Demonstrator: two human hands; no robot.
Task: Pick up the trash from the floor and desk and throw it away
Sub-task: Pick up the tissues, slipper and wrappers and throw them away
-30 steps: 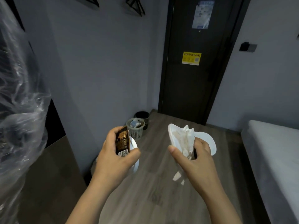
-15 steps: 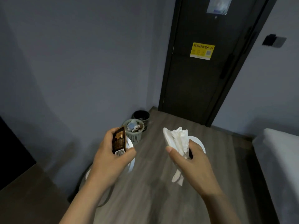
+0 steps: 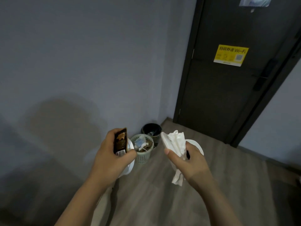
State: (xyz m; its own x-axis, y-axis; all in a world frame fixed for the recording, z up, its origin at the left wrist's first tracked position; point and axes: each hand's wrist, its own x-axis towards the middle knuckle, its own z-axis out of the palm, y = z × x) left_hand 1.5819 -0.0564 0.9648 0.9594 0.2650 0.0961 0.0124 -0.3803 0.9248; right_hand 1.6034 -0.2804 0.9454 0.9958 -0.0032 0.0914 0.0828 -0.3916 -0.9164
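The left hand (image 3: 112,157) is holding a wrapper (image 3: 120,141) on the left, and the right hand (image 3: 187,162) is holding a tissue (image 3: 177,142) on the right. Between them, farther off, a basket bin (image 3: 142,155) is standing on the floor (image 3: 162,201) by the wall (image 3: 81,62). Another bin (image 3: 152,128) is sitting just behind it, in the corner. The door (image 3: 228,95) is standing to the right of both bins.

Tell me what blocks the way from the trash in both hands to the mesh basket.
Nothing visible does. Only bare floor lies between the left hand with the wrapper, the right hand with the tissue, and the mesh basket.
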